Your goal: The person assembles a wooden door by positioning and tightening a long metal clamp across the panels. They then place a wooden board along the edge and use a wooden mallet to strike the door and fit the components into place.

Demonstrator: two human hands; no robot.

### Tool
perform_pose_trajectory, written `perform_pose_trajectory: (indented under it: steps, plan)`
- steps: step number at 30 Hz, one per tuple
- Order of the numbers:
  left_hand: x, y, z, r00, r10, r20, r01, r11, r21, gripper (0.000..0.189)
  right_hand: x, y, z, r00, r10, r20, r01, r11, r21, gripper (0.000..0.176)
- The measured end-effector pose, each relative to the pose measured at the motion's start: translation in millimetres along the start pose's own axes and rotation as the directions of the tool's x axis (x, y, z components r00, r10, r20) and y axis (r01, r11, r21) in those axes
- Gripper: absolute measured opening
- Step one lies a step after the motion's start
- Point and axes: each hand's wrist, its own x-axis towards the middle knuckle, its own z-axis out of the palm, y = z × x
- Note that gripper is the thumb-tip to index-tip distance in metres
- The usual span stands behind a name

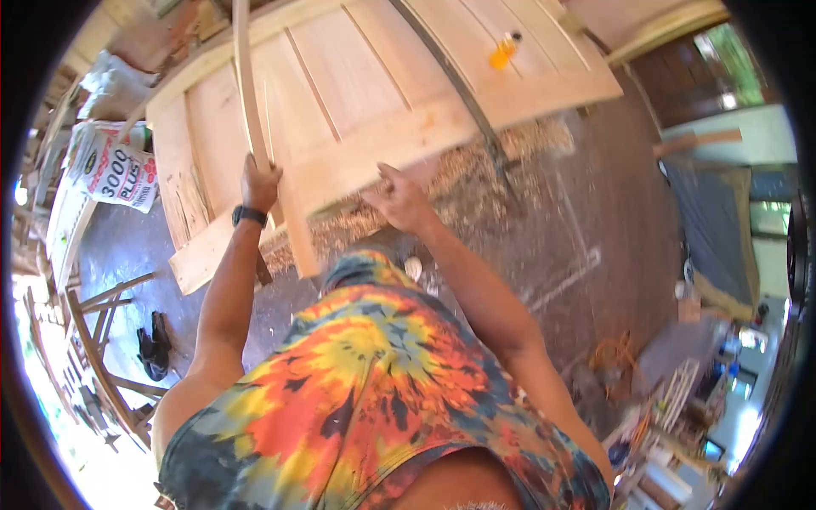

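My left hand (261, 184), with a dark watch at the wrist, is wrapped round a long thin wooden strip (245, 81) that runs away over the panelled wooden door (374, 157). Beside that hand, a short flat board (297, 234) sticks out past the door's near edge. My right hand (399, 201) hovers at the same edge, its fingers apart and nothing in them. A dark metal bar clamp (450, 72) lies across the door. To its right, a bottle of yellow-orange liquid (501, 54) with a dark cap rests on the wood.
Wood shavings (531, 146) cover the floor along the door's near side. A printed white sack (119, 170) stands at the left, near a wooden frame (106, 365) and dark sandals (154, 347). An orange cord (614, 357) lies on the floor at the right.
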Motion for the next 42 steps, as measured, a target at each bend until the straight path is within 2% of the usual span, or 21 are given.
perform_pose_trajectory:
  steps: [4, 7, 10, 11, 12, 13, 15, 16, 17, 18, 19, 20, 23, 25, 26, 28, 32, 35, 36, 40, 42]
  plan:
    - [1, -38, 0, 1.0, -0.011, 0.021, 0.007, 0.983, 0.184, 0.031, 57, 31, -69, 0.999, 0.027, -0.019, -0.028, 0.999, -0.022, 0.065]
    - [-5, -55, 13, 0.993, -0.089, 0.079, 0.066, 0.965, 0.254, 0.036, 102, 64, -112, 0.985, 0.17, -0.041, -0.17, 0.985, 0.008, 0.061]
    - [7, -50, 22, 0.984, -0.177, -0.019, 0.177, 0.959, 0.221, 0.031, 146, 108, -150, 0.985, 0.146, -0.097, -0.157, 0.98, -0.123, 0.061]
    - [18, -61, 27, 0.988, 0.04, -0.15, 0.027, 0.906, 0.422, 0.031, 163, 119, -160, 0.98, 0.082, -0.181, -0.129, 0.956, -0.264, 0.059]
    - [39, -52, 23, 0.992, 0.004, -0.124, 0.058, 0.869, 0.492, 0.032, 178, 126, -165, 0.967, 0.01, -0.254, -0.114, 0.91, -0.398, 0.058]
    - [59, -39, 17, 0.994, -0.037, -0.102, 0.088, 0.825, 0.559, 0.033, 192, 130, -169, 0.971, 0.014, -0.24, -0.112, 0.91, -0.399, 0.058]
    - [121, -38, 19, 0.983, 0.016, -0.185, 0.066, 0.902, 0.427, 0.029, 238, 141, -177, 0.955, 0.084, -0.285, -0.214, 0.859, -0.464, 0.06]
    - [158, -51, 18, 0.978, -0.02, -0.206, 0.103, 0.91, 0.401, 0.026, 261, 150, -177, 0.965, -0.007, -0.263, -0.137, 0.84, -0.525, 0.059]
    - [202, -46, 17, 0.956, -0.175, -0.237, 0.267, 0.856, 0.442, 0.021, 286, 155, -180, 0.969, -0.011, -0.248, -0.126, 0.84, -0.528, 0.059]
    - [244, -24, 17, 0.942, -0.271, -0.198, 0.331, 0.852, 0.405, 0.018, 308, 161, -181, 0.978, 0.134, -0.161, -0.188, 0.896, -0.402, 0.059]
    - [281, -41, 19, 0.974, -0.14, -0.181, 0.213, 0.841, 0.497, 0.018, 327, 166, -179, 0.962, 0.268, -0.051, -0.271, 0.923, -0.273, 0.058]
    - [317, -15, 26, 0.979, -0.084, -0.185, 0.168, 0.847, 0.505, 0.02, 345, 169, -176, 0.962, 0.27, -0.042, -0.271, 0.925, -0.267, 0.058]
    - [421, -23, 43, 0.989, -0.031, -0.147, 0.116, 0.784, 0.61, 0.025, 379, 173, -169, 0.955, 0.298, 0.014, -0.28, 0.912, -0.299, 0.055]
    - [480, -18, 55, 0.997, -0.018, -0.069, 0.057, 0.789, 0.612, 0.025, 386, 173, -163, 0.916, 0.4, -0.005, -0.387, 0.883, -0.267, 0.048]
    - [507, -27, 59, 0.998, -0.015, -0.067, 0.053, 0.788, 0.613, 0.025, 389, 173, -159, 0.916, 0.401, -0.007, -0.388, 0.883, -0.264, 0.048]
    - [551, -52, 67, 0.99, 0.127, -0.058, -0.063, 0.776, 0.627, 0.026, 389, 176, -151, 0.98, 0.193, -0.053, -0.199, 0.905, -0.376, 0.041]
    - [598, -87, 76, 0.978, 0.063, -0.201, 0.119, 0.621, 0.775, 0.025, 388, 172, -143, 0.959, 0.27, -0.087, -0.281, 0.857, -0.432, 0.038]
    - [612, -110, 69, 0.981, 0.017, -0.192, 0.135, 0.652, 0.746, 0.027, 394, 173, -139, 0.96, 0.259, -0.104, -0.279, 0.861, -0.426, 0.04]
    - [617, -115, 67, 0.984, -0.009, -0.178, 0.126, 0.744, 0.657, 0.027, 398, 173, -139, 0.969, 0.223, -0.111, -0.249, 0.879, -0.406, 0.04]
    - [621, -124, 61, 0.989, 0.079, -0.122, 0.037, 0.673, 0.739, 0.029, 416, 169, -139, 0.966, 0.243, -0.084, -0.255, 0.874, -0.412, 0.042]
    - [624, -120, 57, 0.994, 0.064, -0.089, 0.015, 0.721, 0.693, 0.03, 417, 171, -138, 0.972, 0.217, -0.094, -0.237, 0.883, -0.405, 0.045]
